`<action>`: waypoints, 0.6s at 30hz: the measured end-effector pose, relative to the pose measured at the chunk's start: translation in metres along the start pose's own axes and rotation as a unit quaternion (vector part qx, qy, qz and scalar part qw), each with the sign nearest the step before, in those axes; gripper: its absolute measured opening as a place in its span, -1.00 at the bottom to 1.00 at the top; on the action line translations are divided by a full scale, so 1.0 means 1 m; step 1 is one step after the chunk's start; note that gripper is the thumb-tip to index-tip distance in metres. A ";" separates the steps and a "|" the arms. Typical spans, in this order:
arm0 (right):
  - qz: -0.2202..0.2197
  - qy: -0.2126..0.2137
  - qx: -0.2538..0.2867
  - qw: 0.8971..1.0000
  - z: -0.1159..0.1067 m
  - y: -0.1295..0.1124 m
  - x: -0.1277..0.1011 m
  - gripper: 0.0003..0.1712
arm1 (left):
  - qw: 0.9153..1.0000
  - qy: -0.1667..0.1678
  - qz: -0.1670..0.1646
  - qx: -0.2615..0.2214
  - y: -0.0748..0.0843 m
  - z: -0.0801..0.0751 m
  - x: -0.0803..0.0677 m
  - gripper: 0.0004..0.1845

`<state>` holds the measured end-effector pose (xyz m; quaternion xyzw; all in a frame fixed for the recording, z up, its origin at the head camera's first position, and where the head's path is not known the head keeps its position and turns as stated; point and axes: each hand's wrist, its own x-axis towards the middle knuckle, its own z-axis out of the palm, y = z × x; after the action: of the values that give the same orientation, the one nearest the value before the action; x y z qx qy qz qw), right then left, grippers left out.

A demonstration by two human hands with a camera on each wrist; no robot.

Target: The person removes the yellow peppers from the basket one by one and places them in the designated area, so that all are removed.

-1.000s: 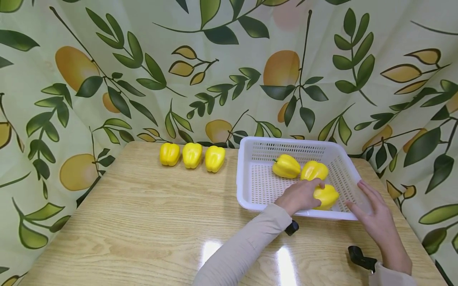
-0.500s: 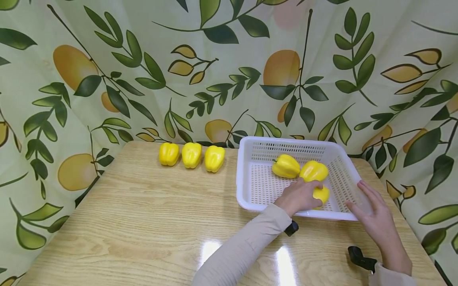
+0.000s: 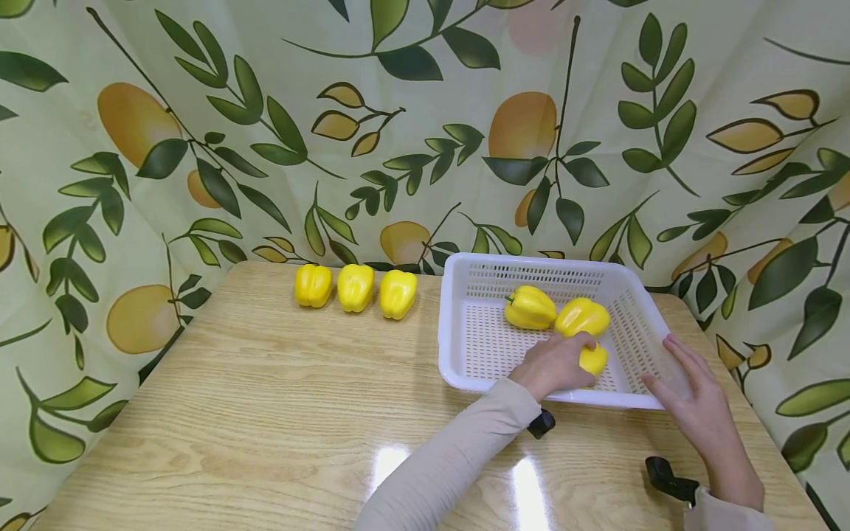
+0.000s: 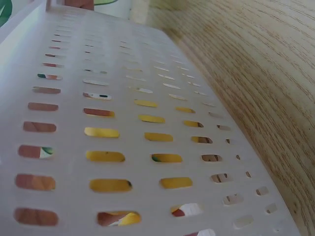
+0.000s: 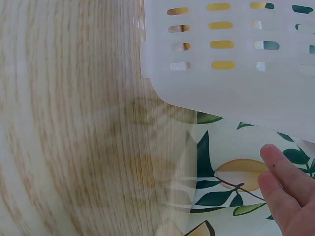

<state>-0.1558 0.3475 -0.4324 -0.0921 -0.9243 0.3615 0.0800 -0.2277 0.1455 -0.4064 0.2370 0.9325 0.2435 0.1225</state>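
"Okay, where do we put the left hand (image 3: 554,363)?"

"Right of centre in the head view, inside the white basket (image 3: 446,324). We see thumb and fingers curled round the gripped pepper (image 3: 593,360), a yellow one near the basket's near wall, partly hidden by the hand."

"And the right hand (image 3: 707,413)?"

"Lower right of the frame. Fingers extended, at the basket's near right corner, thumb spread toward the near rim. How hard it presses, we can't tell. The right wrist view gives us two straight fingers, lower right."

"Other peppers in the basket?"

"We count two, both yellow: a stemmed pepper (image 3: 530,307), stem pointing left, and just right of it a second pepper (image 3: 583,317), directly above the gripped one in the frame."

"Outside the basket?"

"Left of centre we've got a row at the far edge of the wooden table (image 3: 252,398): left-hand pepper (image 3: 313,286), middle pepper (image 3: 355,288), right-hand pepper (image 3: 398,294), all yellow, slight gaps between."

"Backdrop?"

"Leaf-and-fruit curtain (image 3: 425,96), across the top half. In the left wrist view we get slotted basket wall, yellow showing through."
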 end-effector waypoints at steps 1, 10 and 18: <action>0.001 0.000 -0.001 1.000 0.000 0.000 0.000 -0.12 | 1.000 0.001 -0.001 0.001 0.000 0.000 0.000 -0.45; -0.005 0.001 0.002 1.000 0.001 0.000 0.000 -0.13 | 0.999 0.028 -0.021 0.023 0.001 -0.003 0.000 -0.23; -0.009 0.001 0.001 1.000 0.000 0.001 0.000 -0.13 | 0.999 0.050 -0.008 0.009 0.000 -0.009 -0.008 -0.18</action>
<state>-0.1562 0.3483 -0.4336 -0.0844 -0.9247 0.3616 0.0839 -0.2243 0.1378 -0.3979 0.2181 0.9415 0.2454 0.0758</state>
